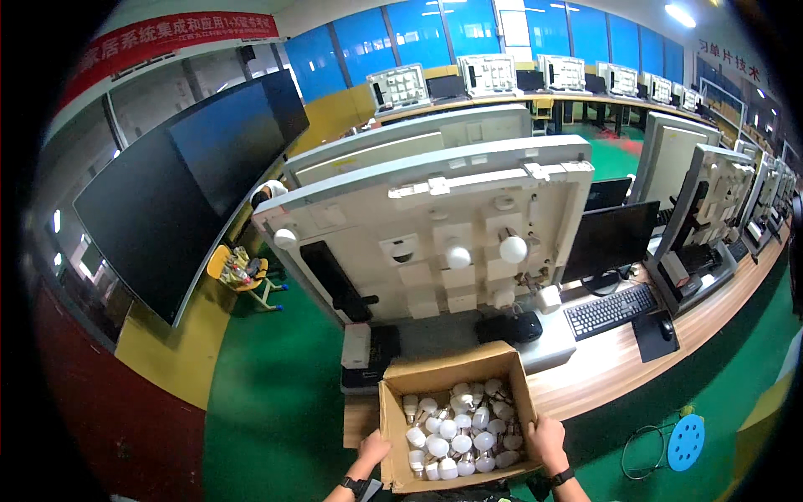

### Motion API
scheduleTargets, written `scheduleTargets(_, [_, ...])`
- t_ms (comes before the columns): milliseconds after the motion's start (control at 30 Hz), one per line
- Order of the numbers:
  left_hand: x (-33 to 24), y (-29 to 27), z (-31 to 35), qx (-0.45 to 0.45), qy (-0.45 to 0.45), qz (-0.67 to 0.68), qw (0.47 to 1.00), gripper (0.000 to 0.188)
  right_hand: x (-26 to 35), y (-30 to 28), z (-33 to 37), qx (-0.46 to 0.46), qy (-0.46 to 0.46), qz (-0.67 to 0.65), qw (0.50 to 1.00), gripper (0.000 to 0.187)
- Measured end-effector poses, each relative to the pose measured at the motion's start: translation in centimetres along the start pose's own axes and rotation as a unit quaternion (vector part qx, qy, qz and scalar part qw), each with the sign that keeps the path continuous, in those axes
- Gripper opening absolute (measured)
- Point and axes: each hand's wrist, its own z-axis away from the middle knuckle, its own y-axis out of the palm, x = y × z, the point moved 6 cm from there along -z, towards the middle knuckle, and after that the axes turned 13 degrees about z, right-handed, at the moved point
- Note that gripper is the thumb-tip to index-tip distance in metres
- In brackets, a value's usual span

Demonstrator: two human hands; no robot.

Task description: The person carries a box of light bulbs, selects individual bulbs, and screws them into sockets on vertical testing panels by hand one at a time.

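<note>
An uncovered cardboard box (389, 431) is in front of me at the desk's near edge, holding several white light bulbs (449, 429) lying loose in a heap. My left hand (374, 449) grips its left side, fingers closed on the cardboard. On the opposite side, my right hand (548, 439) is closed on the box wall. Just beyond the box stands an upright training panel (360, 226) fitted with bulbs and small devices. One round bulb (513, 248) sits in a socket on the panel, with another bulb (457, 256) beside it.
Right of the panel are a monitor (615, 238), a keyboard (612, 310) and a mouse (666, 327) on the wooden desk (577, 385). A blue stool (686, 443) stands on the green floor. A large black screen (192, 192) and a yellow chair (242, 269) are at left.
</note>
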Motion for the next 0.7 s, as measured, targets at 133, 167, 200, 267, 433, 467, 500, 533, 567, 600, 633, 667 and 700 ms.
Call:
scheduleTargets(133, [4.0, -1.5, -3.3, 0.041, 0.018, 0.074, 0.996, 0.046, 2.4, 1.7, -0.2, 0.062, 0.007, 0.068, 0.996, 0.031])
scheduleTargets(167, [3.4, -1.4, -3.8, 0.049, 0.039, 0.095, 0.994, 0.046, 2.6, 1.0, -0.1, 0.076, 0.021, 0.076, 0.994, 0.032])
scheduleTargets(200, [2.7, -1.5, -4.4, 0.06, 0.059, 0.11, 0.99, 0.046, 2.6, 0.5, 0.4, 0.093, 0.04, 0.081, 0.992, 0.032])
scheduleTargets(267, [0.4, -2.3, -6.0, 0.048, 0.06, 0.282, 0.956, 0.042, 0.1, 3.0, -0.3, 0.121, 0.0, 0.09, 0.988, 0.031])
scheduleTargets(433, [-4.4, -6.1, -11.0, -0.069, 0.142, 0.532, 0.832, 0.032, 1.4, -4.1, -8.4, 0.136, -0.031, -0.189, 0.972, 0.027])
scheduleTargets(467, [-7.3, -4.9, -11.7, -0.055, 0.192, 0.524, 0.828, 0.031, -3.8, -4.7, -11.4, 0.136, 0.019, -0.159, 0.978, 0.03])
scheduleTargets(500, [-7.8, -5.5, -12.4, -0.08, 0.245, 0.49, 0.833, 0.025, -0.2, -8.9, -14.4, 0.061, -0.008, -0.087, 0.994, 0.032])
scheduleTargets(533, [-10.2, -6.2, -11.7, -0.092, 0.264, 0.466, 0.84, 0.019, 3.4, -13.6, -16.4, -0.006, 0.002, -0.136, 0.991, 0.032])
scheduleTargets(567, [-11.8, -5.9, -11.5, -0.112, 0.277, 0.352, 0.887, 0.016, 4.6, -16.2, -18.6, -0.066, -0.003, -0.193, 0.979, 0.038])
scheduleTargets(600, [-14.2, -4.4, -11.6, -0.119, 0.302, 0.234, 0.916, 0.014, 2.0, -17.1, -21.8, -0.148, -0.047, -0.304, 0.94, 0.041])
scheduleTargets(633, [-12.8, -5.8, -12.9, -0.145, 0.318, 0.193, 0.917, 0.014, 8.5, -18.4, -23.3, -0.107, 0.037, -0.38, 0.918, 0.042])
scheduleTargets(667, [-13.0, -5.0, -13.6, -0.144, 0.345, 0.16, 0.913, 0.014, 9.0, -18.6, -25.7, -0.072, 0.044, -0.373, 0.924, 0.042])
scheduleTargets(700, [-12.9, -5.3, -13.5, -0.157, 0.331, 0.126, 0.922, 0.014, 12.3, -18.9, -26.9, -0.031, 0.059, -0.395, 0.916, 0.045])
